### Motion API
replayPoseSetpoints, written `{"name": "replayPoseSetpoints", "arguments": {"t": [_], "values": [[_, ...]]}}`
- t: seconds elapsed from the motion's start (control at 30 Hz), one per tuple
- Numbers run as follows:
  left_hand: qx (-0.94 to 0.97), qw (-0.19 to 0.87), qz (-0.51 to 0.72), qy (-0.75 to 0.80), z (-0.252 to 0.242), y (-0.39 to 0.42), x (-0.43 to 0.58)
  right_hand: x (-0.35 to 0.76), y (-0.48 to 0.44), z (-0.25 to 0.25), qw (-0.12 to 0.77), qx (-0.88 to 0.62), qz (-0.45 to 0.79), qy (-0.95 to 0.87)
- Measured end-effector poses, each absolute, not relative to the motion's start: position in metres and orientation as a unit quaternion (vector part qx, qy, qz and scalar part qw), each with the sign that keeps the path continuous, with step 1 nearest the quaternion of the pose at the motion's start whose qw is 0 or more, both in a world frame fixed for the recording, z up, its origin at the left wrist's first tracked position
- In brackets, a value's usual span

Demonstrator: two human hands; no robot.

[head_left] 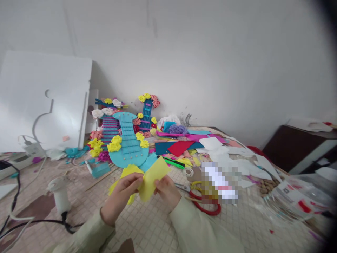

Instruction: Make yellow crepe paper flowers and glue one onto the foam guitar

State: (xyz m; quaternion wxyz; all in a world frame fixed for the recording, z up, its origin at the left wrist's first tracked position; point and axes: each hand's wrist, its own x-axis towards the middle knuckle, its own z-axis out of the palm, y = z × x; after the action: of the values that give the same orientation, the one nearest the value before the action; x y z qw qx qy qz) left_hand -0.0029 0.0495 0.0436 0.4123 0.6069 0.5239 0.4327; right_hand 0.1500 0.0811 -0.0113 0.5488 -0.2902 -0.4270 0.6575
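Between my hands a yellow strip of crepe paper (155,175) is held up above the table. My left hand (122,195) pinches its left edge between thumb and fingers. On the other side my right hand (167,189) grips the lower right edge. More yellow paper (129,172) lies just behind my left hand. Beyond it leans a blue guitar-shaped craft piece (127,137) with strings and yellow paper flowers (115,143) on its sides. Red-handled scissors (205,207) lie to the right of my right hand, near a green utility knife (173,162).
A white glue gun (59,196) with black cable stands at the left. Behind it leans a white foam board (44,102). Coloured paper scraps (180,147) and purple yarn (177,129) cover the back. A clear plastic jar (297,198) lies at the right.
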Motion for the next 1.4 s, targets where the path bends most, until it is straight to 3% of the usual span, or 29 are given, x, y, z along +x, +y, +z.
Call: {"name": "replayPoseSetpoints", "arguments": {"t": [0.23, 0.53, 0.77, 0.97, 1.1, 1.3, 1.4], "values": [[0.479, 0.549, 0.479, 0.490, 0.019, 0.063, -0.014, 0.162, 0.084, -0.008, 0.576, -0.339, 0.621, -0.409], [0.395, 0.521, 0.611, 0.447, 0.023, 0.062, -0.041, 0.163, 0.077, -0.005, 0.528, -0.373, 0.621, -0.444], [0.533, 0.603, 0.382, 0.454, 0.012, 0.045, -0.013, 0.157, 0.062, -0.004, 0.438, -0.342, 0.627, -0.546], [0.505, 0.548, 0.395, 0.537, 0.019, 0.040, -0.013, 0.158, 0.065, -0.003, 0.450, -0.378, 0.585, -0.559], [0.425, 0.616, 0.377, 0.546, 0.023, 0.036, -0.011, 0.162, 0.069, -0.003, 0.513, -0.306, 0.606, -0.525], [0.392, 0.676, 0.334, 0.527, 0.026, 0.034, -0.010, 0.180, 0.078, 0.007, 0.447, -0.318, 0.413, -0.727], [0.388, 0.670, 0.334, 0.538, 0.026, 0.036, -0.010, 0.215, 0.095, 0.025, 0.359, -0.500, 0.229, -0.754]]}}
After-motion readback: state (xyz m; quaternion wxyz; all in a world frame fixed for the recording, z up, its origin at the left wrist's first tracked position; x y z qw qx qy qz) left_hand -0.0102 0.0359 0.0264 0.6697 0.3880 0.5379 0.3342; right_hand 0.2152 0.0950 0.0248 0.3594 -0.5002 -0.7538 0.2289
